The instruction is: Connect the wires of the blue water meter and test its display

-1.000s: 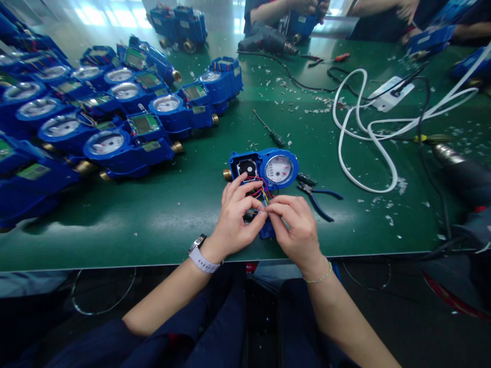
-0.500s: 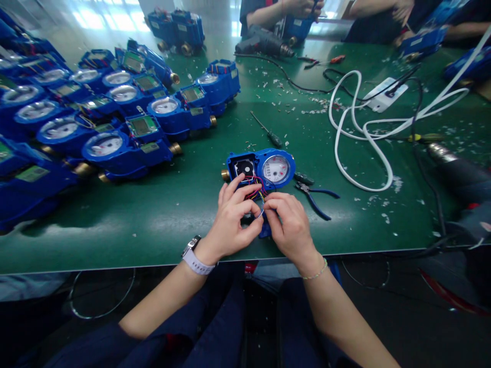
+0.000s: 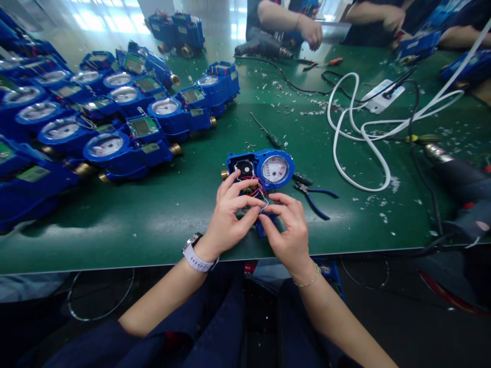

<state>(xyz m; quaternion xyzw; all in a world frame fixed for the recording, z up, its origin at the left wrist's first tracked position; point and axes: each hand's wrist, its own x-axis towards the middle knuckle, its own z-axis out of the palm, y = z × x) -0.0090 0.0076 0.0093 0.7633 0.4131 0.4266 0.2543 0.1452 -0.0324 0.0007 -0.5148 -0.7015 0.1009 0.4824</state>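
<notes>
A blue meter (image 3: 259, 162) lies face up at the table's near edge, its round dial (image 3: 275, 169) at right, its square compartment uncovered at left. Coloured wires (image 3: 262, 190) spill from it toward a blue part (image 3: 261, 229) half hidden under the hands. The wiring seems partly done: wires lie loose and nothing is closed up. The left hand (image 3: 233, 217) appears to pinch a pale wire (image 3: 266, 205) between thumb and forefinger, other fingers spread over the compartment. The right hand (image 3: 289, 225) meets it there, thumb and forefinger slightly parted; whether it holds anything, I cannot tell. Pliers (image 3: 303, 187) lie just right, a screwdriver (image 3: 273, 139) beyond. The green table (image 3: 172, 204) bears rows of meters (image 3: 105, 144) at left, scraps (image 3: 393, 184) and white cable (image 3: 334, 138) at right. Co-workers' hands (image 3: 310, 33) work at the far side; bright light shows far left.
</notes>
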